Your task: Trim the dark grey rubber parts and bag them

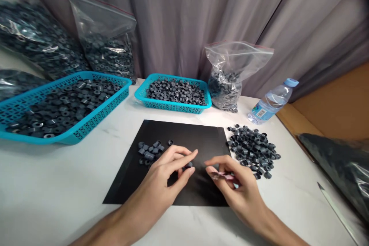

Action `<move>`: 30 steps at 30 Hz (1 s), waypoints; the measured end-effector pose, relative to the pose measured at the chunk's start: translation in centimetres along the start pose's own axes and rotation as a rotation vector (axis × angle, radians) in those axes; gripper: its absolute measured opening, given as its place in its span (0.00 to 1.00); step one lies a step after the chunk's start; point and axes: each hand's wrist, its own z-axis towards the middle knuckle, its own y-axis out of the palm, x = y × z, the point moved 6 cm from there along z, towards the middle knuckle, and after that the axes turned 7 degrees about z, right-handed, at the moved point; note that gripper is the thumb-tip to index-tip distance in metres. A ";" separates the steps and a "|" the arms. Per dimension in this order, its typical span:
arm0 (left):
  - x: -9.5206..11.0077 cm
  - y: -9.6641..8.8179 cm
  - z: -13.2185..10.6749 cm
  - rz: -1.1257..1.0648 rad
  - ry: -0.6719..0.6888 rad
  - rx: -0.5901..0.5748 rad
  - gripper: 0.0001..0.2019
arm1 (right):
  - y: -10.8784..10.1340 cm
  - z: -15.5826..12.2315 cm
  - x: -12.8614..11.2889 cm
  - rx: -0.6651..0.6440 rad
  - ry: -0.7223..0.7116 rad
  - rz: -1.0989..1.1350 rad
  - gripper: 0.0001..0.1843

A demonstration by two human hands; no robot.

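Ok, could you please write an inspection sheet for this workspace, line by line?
Surface: white table with a black mat in the middle.
Job's things: small pile of grey rings on the mat; larger pile on the table, right of the mat.
Clutter: two teal baskets of rings, bags of rings behind, water bottle lying down.
Hands: left hand pinches one dark ring; right hand holds a small pink tool.
Cables: nothing seen.
Surroundings: grey curtain behind, brown board and a dark bag at the right.
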 end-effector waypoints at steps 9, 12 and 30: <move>0.6 0.9 -0.6 -0.005 -0.020 -0.064 0.21 | 1.0 0.9 1.9 -0.073 0.282 0.326 0.19; 0.3 0.8 -0.4 -0.077 -0.072 -0.084 0.19 | 0.8 0.9 2.1 -0.050 0.281 0.329 0.20; -0.6 1.2 -0.2 -0.454 -0.219 -0.073 0.06 | 0.6 0.5 2.5 -0.057 0.295 0.403 0.14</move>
